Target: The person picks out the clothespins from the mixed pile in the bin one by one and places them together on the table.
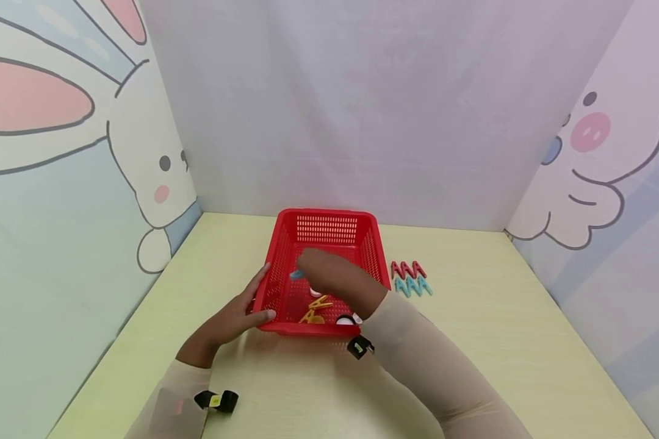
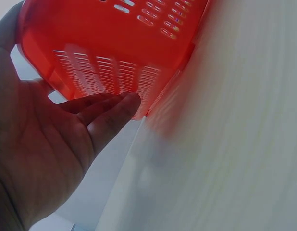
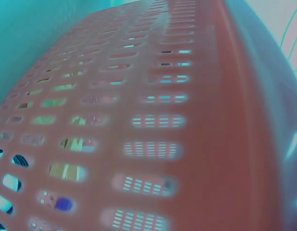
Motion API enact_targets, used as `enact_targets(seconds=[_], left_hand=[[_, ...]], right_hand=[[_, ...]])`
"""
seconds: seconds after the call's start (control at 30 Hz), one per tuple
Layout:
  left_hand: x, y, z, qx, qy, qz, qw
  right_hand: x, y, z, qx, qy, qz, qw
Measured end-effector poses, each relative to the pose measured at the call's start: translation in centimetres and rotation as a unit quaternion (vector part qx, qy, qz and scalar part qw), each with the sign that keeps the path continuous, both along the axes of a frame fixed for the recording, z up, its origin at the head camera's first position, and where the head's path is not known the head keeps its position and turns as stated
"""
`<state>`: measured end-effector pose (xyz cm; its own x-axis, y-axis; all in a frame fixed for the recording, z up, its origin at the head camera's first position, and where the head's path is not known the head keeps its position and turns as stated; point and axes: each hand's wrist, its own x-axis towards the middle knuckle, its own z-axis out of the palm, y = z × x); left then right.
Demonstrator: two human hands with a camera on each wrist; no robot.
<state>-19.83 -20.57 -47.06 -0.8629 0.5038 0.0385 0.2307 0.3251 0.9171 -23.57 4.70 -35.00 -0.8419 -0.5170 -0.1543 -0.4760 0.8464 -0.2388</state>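
Note:
A red plastic basket (image 1: 317, 329) with slotted walls stands on the table. My left hand (image 1: 233, 320) holds its near left corner, thumb over the rim and fingers along the outer side wall; in the left wrist view those fingers (image 2: 112, 113) lie against the slots. My right hand (image 1: 335, 277) reaches inside the basket over the right rim. A blue clothespin (image 1: 296, 275) pokes out at its fingertips, which are mostly hidden. Below on the basket floor lie yellow clothespins (image 1: 321, 302), a round yellow piece (image 1: 317, 319) and a white disc with a black edge (image 1: 345, 320).
Right of the basket, three red clothespins (image 1: 409, 269) lie in a row above three light blue clothespins (image 1: 413, 286). A pale curtain (image 1: 351, 110) hangs behind the table (image 1: 500, 317), and printed cartoon panels stand on both sides.

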Motion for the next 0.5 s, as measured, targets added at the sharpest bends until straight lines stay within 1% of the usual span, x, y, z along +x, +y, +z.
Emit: enact_targets(seconds=[0.07, 0.23, 0.5], left_hand=[[0.0, 0.0, 0.0, 0.0, 0.0, 0.0, 1.0], [0.1, 0.0, 0.0, 0.003, 0.004, -0.004, 1.0], [0.1, 0.0, 0.0, 0.005, 0.012, -0.007, 0.9999]], right_hand=[[0.2, 0.4, 0.1, -0.017, 0.004, 0.001, 0.9998], [0.5, 1.0, 0.1, -0.04, 0.012, 0.006, 0.9991], [1.1, 1.6, 0.2, -0.053, 0.019, 0.006, 0.9984]])
